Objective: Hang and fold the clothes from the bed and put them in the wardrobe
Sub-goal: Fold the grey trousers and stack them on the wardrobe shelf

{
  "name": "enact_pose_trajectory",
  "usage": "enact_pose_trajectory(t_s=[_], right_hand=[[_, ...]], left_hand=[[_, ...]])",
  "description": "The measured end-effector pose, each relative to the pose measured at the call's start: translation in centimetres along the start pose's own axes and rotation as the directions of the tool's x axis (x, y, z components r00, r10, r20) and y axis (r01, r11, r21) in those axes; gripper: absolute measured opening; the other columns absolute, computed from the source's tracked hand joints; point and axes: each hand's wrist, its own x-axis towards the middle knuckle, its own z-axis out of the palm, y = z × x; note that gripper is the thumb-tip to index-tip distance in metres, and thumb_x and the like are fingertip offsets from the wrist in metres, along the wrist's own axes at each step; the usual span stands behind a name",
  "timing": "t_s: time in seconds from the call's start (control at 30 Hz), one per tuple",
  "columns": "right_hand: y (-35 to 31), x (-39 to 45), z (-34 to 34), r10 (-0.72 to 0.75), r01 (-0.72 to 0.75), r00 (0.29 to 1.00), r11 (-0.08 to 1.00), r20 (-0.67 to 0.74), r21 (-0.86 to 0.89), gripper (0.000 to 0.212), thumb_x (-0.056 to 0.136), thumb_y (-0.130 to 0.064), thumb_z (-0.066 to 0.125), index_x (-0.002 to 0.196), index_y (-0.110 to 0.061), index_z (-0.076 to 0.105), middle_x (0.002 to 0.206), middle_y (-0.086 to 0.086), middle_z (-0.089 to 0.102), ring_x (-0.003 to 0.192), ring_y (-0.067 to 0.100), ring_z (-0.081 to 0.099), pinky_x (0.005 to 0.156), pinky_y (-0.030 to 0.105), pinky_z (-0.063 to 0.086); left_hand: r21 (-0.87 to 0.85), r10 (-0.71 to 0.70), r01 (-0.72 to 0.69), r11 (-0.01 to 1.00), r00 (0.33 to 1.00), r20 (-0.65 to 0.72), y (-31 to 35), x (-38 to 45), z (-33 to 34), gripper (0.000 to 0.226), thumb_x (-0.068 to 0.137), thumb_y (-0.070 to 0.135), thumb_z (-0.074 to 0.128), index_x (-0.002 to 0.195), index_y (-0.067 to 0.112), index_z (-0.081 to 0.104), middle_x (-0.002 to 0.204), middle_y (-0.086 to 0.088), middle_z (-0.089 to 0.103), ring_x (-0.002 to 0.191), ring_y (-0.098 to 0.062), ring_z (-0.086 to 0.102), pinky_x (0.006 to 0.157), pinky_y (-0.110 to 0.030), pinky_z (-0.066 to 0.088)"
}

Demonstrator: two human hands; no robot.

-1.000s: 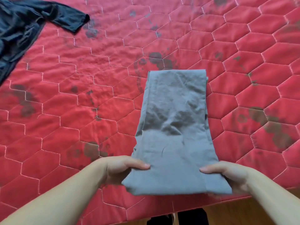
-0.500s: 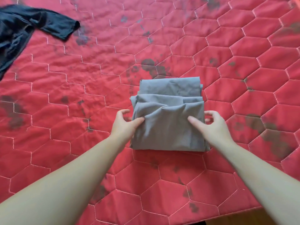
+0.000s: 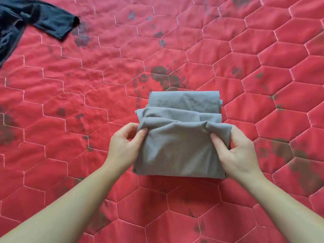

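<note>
The only non-clothing thing here is the bed cover point(image 3: 228, 50), a bright red quilt stitched in a pale hexagon pattern. It's got dark grey blotches all over it, the heaviest ones near the middle and down the right side.

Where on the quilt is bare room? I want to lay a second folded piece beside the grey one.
The red quilt lies bare right of the grey folded garment, and also left of it, between the left hand and the dark garment. Both hands, right hand included, crowd the bundle's sides.
</note>
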Motion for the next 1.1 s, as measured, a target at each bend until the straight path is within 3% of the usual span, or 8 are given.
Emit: enact_pose_trajectory(t_s=[0.1,0.27,0.43,0.53,0.63,0.73,0.93,1.1], right_hand=[[0.7,1.2,0.9,0.148,-0.144,0.988,0.986,-0.051,0.079,0.034,0.092,-0.031,0.059,0.063,-0.017,0.047,0.054,-0.009,0.04,0.052,0.005,0.035,0.051,0.019,0.032],[1.9,2.9,2.4,0.264,-0.266,0.964,0.962,0.027,0.061,0.03,0.099,-0.028,0.05,0.072,-0.015,0.053,0.067,0.004,0.058,0.059,0.006,0.042,0.059,0.02,0.036],[1.5,2.4,2.0,0.178,-0.176,0.984,0.982,-0.02,0.063,0.021,0.095,-0.036,0.043,0.075,-0.034,0.051,0.066,-0.028,0.058,0.063,-0.007,0.051,0.06,0.01,0.036],[1.4,1.7,1.9,0.109,-0.102,0.991,0.991,-0.076,0.091,0.02,0.095,-0.033,0.044,0.079,-0.028,0.054,0.069,-0.015,0.057,0.066,-0.003,0.05,0.064,0.008,0.035],[1.6,2.5,2.3,0.12,-0.117,0.99,0.992,-0.078,0.036,0.023,0.097,-0.024,0.049,0.088,-0.006,0.06,0.091,0.001,0.054,0.082,0.007,0.047,0.077,0.013,0.034],[1.5,3.9,2.8,0.236,-0.235,0.97,0.972,-0.052,0.017,0.024,0.097,-0.017,0.054,0.078,-0.003,0.057,0.103,0.01,0.052,0.091,0.01,0.045,0.082,0.018,0.031],[1.4,4.3,2.3,0.305,-0.305,0.947,0.952,-0.096,0.02,0.037,0.095,-0.022,0.057,0.066,0.001,0.053,0.076,0.007,0.052,0.077,0.025,0.052,0.069,0.032,0.036],[-1.4,2.4,0.4,0.123,-0.103,0.971,0.989,-0.206,0.103,0.038,0.094,-0.028,0.051,0.063,-0.008,0.042,0.056,-0.004,0.037,0.055,0.011,0.033,0.053,0.023,0.029]], left_hand=[[-0.045,-0.062,0.06,0.997,0.998,-0.029,0.9,0.9,1.0,0.016,0.096,0.031,0.057,0.084,0.026,0.066,0.078,0.002,0.069,0.07,-0.008,0.059,0.069,-0.033,0.047],[0.111,0.065,-0.052,0.992,0.991,-0.121,2.2,2.3,1.9,0.013,0.088,0.033,0.068,0.099,0.036,0.06,0.089,0.013,0.061,0.077,0.001,0.055,0.072,-0.013,0.041],[0.458,0.233,-0.291,0.84,0.956,0.179,2.2,5.0,0.0,0.024,0.09,0.038,0.064,0.105,0.02,0.068,0.09,0.005,0.051,0.082,-0.011,0.047,0.078,-0.028,0.039],[0.551,0.27,-0.372,0.747,0.927,0.26,2.0,5.4,-0.4,0.023,0.094,0.035,0.06,0.093,0.012,0.067,0.087,-0.001,0.052,0.084,-0.024,0.049,0.08,-0.039,0.043],[0.47,0.245,-0.292,0.833,0.956,0.161,2.1,5.3,0.2,0.016,0.095,0.024,0.06,0.088,0.01,0.066,0.099,-0.006,0.054,0.094,-0.023,0.05,0.089,-0.035,0.04],[0.263,0.058,-0.064,0.963,0.998,0.028,2.5,5.0,1.4,0.02,0.099,0.025,0.053,0.081,0.017,0.058,0.086,0.0,0.061,0.081,-0.008,0.051,0.076,-0.018,0.039],[0.074,-0.002,0.013,0.997,0.989,-0.147,3.4,3.6,3.0,0.027,0.1,0.032,0.051,0.075,0.022,0.056,0.066,0.016,0.055,0.062,0.003,0.047,0.058,-0.011,0.036],[-0.07,-0.004,-0.008,0.998,0.987,-0.16,4.0,3.1,2.5,0.024,0.099,0.033,0.053,0.081,0.02,0.061,0.068,0.021,0.058,0.067,0.001,0.049,0.066,-0.018,0.039]])
